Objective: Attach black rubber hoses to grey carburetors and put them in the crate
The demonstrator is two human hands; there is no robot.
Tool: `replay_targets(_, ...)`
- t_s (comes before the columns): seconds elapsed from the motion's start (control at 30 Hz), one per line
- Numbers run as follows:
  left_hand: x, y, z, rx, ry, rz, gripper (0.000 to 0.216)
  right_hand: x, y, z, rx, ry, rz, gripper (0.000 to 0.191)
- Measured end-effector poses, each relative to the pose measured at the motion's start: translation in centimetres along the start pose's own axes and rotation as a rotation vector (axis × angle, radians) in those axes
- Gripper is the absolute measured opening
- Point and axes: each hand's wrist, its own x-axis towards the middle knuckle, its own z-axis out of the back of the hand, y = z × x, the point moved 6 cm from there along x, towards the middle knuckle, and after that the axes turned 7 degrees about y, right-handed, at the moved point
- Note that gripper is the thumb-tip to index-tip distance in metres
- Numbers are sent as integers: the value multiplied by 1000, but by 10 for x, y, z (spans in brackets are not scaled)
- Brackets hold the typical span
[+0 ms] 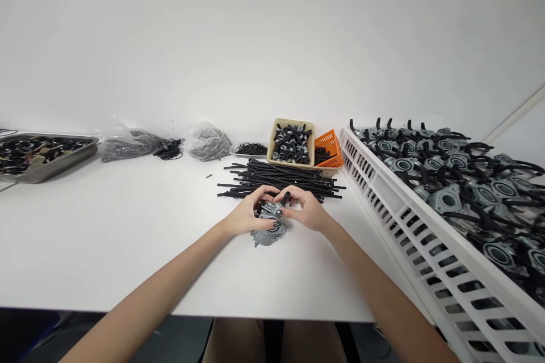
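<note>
A grey metal carburetor [268,235] is held low over the white table [128,238], in front of a pile of black rubber hoses [276,178]. My left hand [249,212] grips its left side, with the thumb across the front. From the right, my right hand [304,210] closes on the upper part, thumb on the body, beside a short black rubber piece [286,198] that sticks up there. The fingertips behind the carburetor are hidden.
At right stands a white slatted crate [400,210] full of carburetors with black hoses. Along the wall are a cream basket [269,153] of small parts, an orange basket [334,144], a dish of black rings [251,149], plastic bags [208,142] and a metal tray [63,164].
</note>
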Motion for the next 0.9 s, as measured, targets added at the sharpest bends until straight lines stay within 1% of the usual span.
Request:
replay_targets(0.1,-3,-1,0,11,-19,-4,71,-3,3,-6,-144,-28,-39,11)
replay_targets(0.23,-4,-1,-1,-6,-10,-23,77,-6,2,-14,-153,-58,-118,13)
replay_targets(0.3,-3,-1,-3,-98,20,-52,79,-6,3,-17,-143,-68,-121,13)
replay_targets(0.4,1,2,-4,-332,48,-91,82,-5,3,-16,-80,-111,-118,14)
replay_targets(0.5,3,7,-7,-516,12,-16,71,-4,1,-14,98,-144,-109,21)
replay_targets(0.57,1,12,-14,-608,23,104,60,-2,0,-14,214,-121,-95,27)
replay_targets(0.63,-3,15,-26,-717,112,258,56,-1,1,-16,270,-83,-86,32)
replay_targets(0.7,-8,15,-37,-826,196,369,58,-1,2,-16,284,-74,-83,35)
replay_targets(0.77,-10,13,-41,-897,202,383,59,-1,1,-14,279,-82,-87,36)
replay_targets(0.9,-8,9,-41,-929,96,315,55,1,-1,-10,246,-69,-84,35)
